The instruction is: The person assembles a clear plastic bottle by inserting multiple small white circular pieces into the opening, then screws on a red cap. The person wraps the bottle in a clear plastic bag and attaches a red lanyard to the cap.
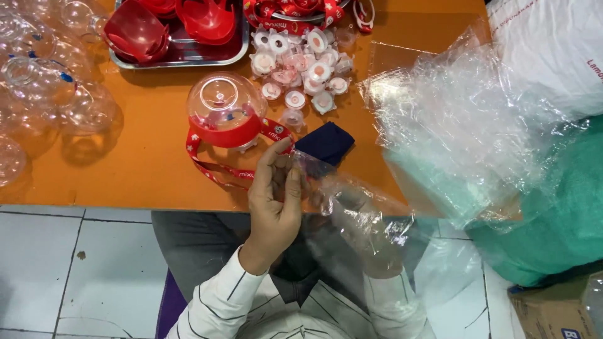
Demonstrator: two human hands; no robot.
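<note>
Both of your hands work at one clear crinkled plastic bag (pixel 352 201) held over the near edge of the orange table (pixel 144 163). Your left hand (pixel 274 204) pinches the bag's upper edge between thumb and fingers; your right hand (pixel 367 235) sits inside the bag, and its grip can't be made out through the film. Just beyond lie a round toy with a clear dome and red base (pixel 227 113), its red printed lanyard (pixel 217 164), and a dark blue folded cloth (pixel 326 142).
</note>
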